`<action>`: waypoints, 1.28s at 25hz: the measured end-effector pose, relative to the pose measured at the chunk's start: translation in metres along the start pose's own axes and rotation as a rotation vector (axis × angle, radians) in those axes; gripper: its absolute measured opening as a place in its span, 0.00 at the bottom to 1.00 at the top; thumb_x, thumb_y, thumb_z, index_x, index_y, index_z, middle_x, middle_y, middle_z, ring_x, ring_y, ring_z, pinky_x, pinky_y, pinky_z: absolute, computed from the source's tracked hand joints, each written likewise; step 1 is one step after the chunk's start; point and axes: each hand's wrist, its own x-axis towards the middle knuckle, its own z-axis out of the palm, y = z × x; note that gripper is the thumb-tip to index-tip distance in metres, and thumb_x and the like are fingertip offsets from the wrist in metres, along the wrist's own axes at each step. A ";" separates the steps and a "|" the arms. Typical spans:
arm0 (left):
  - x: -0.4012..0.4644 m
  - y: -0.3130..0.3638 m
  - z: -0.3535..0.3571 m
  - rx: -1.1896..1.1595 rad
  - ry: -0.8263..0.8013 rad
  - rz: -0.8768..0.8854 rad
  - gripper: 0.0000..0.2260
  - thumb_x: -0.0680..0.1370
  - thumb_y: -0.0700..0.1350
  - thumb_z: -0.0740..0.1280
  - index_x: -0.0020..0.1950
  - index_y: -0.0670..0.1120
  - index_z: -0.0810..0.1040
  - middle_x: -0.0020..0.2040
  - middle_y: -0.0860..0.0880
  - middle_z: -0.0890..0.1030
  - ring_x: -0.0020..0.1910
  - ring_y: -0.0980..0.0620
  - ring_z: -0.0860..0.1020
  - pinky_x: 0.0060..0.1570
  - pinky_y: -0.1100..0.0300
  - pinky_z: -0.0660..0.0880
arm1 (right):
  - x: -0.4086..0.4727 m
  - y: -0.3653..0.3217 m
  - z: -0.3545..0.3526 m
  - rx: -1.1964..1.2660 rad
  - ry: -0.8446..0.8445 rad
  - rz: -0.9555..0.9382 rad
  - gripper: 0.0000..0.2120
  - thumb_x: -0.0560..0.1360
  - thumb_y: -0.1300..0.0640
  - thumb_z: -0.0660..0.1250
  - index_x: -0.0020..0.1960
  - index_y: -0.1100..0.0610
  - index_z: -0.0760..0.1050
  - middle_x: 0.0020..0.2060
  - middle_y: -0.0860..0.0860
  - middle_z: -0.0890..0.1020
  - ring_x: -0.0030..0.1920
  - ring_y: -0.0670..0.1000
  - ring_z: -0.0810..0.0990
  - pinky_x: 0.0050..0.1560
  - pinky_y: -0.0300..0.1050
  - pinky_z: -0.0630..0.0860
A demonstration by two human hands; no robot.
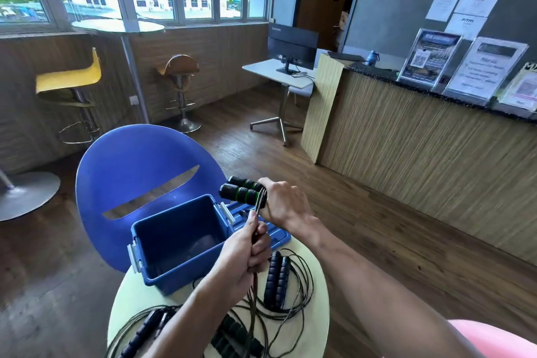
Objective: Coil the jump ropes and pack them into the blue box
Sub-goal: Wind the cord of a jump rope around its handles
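A pair of black foam jump-rope handles with green bands (pixel 242 191) is held side by side in the right hand (pixel 286 202), whose fingers are curled round their near ends; the free ends are pointed away to the left. From those handles a bunch of thin dark cord strands (pixel 259 203) is led down into the left hand (pixel 242 256), which is closed in a fist round the bundle just below and nearer than the right hand. Beneath the left fist the cord is seen trailing down to the round pale yellow-green table (pixel 318 311).

Just left of both hands the open blue plastic box with pale side latches (pixel 177 237) is stood on the table, its interior largely dark. Its blue lid (pixel 277 234) is laid flat behind the left hand and under the right wrist. To the right of the left forearm a second jump rope with dark blue-black handles (pixel 277 277) is lain loosely coiled on the tabletop. Under and to the left of the left forearm further dark handles (pixel 142 331) and loose cord are spread; how many ropes are there cannot be told.

Beyond the box a blue moulded plastic chair (pixel 139 166) is placed. Well to the right of the hands a wood-fronted reception counter (pixel 421 148) is seen.
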 end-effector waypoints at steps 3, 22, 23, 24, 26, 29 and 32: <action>-0.008 -0.003 -0.004 0.158 0.048 0.083 0.16 0.83 0.53 0.53 0.40 0.46 0.67 0.23 0.51 0.59 0.18 0.57 0.55 0.18 0.66 0.54 | 0.008 0.004 -0.002 -0.015 -0.007 0.014 0.14 0.74 0.53 0.69 0.58 0.53 0.76 0.48 0.55 0.85 0.49 0.60 0.84 0.41 0.45 0.70; -0.015 0.009 -0.013 0.722 0.180 0.326 0.16 0.84 0.47 0.52 0.41 0.42 0.70 0.22 0.50 0.65 0.19 0.55 0.60 0.21 0.63 0.59 | 0.010 -0.010 -0.006 0.114 -0.022 0.031 0.08 0.75 0.51 0.67 0.51 0.54 0.74 0.43 0.55 0.84 0.43 0.59 0.83 0.36 0.44 0.68; -0.014 0.003 -0.021 0.749 0.159 0.348 0.16 0.85 0.47 0.52 0.41 0.42 0.69 0.22 0.48 0.67 0.20 0.53 0.62 0.22 0.61 0.60 | 0.011 -0.011 -0.011 0.149 -0.040 0.028 0.09 0.73 0.52 0.68 0.51 0.54 0.75 0.42 0.55 0.83 0.43 0.60 0.82 0.36 0.44 0.68; -0.012 -0.003 -0.030 0.773 0.136 0.363 0.16 0.85 0.46 0.52 0.41 0.42 0.69 0.23 0.46 0.70 0.20 0.51 0.65 0.23 0.59 0.64 | 0.010 -0.010 -0.014 0.171 -0.062 0.022 0.10 0.72 0.53 0.69 0.52 0.53 0.75 0.41 0.53 0.83 0.42 0.59 0.82 0.35 0.44 0.70; -0.006 -0.008 -0.047 0.836 0.066 0.397 0.16 0.85 0.45 0.53 0.41 0.40 0.71 0.28 0.44 0.79 0.25 0.46 0.76 0.32 0.53 0.75 | 0.006 -0.010 -0.018 0.191 -0.139 0.005 0.12 0.70 0.53 0.71 0.52 0.51 0.75 0.39 0.51 0.82 0.40 0.55 0.82 0.35 0.45 0.75; 0.005 0.004 -0.067 1.093 0.039 0.503 0.17 0.83 0.53 0.55 0.43 0.45 0.76 0.40 0.53 0.85 0.41 0.56 0.83 0.49 0.58 0.77 | 0.005 -0.014 -0.027 0.286 -0.257 -0.039 0.15 0.66 0.49 0.76 0.49 0.49 0.76 0.40 0.50 0.83 0.40 0.53 0.82 0.41 0.49 0.81; 0.019 0.017 -0.088 1.347 0.009 0.575 0.23 0.79 0.65 0.52 0.51 0.48 0.76 0.44 0.54 0.85 0.42 0.57 0.83 0.44 0.58 0.77 | -0.002 -0.016 -0.037 0.297 -0.358 -0.148 0.19 0.63 0.47 0.79 0.48 0.49 0.76 0.41 0.48 0.83 0.41 0.51 0.82 0.44 0.53 0.82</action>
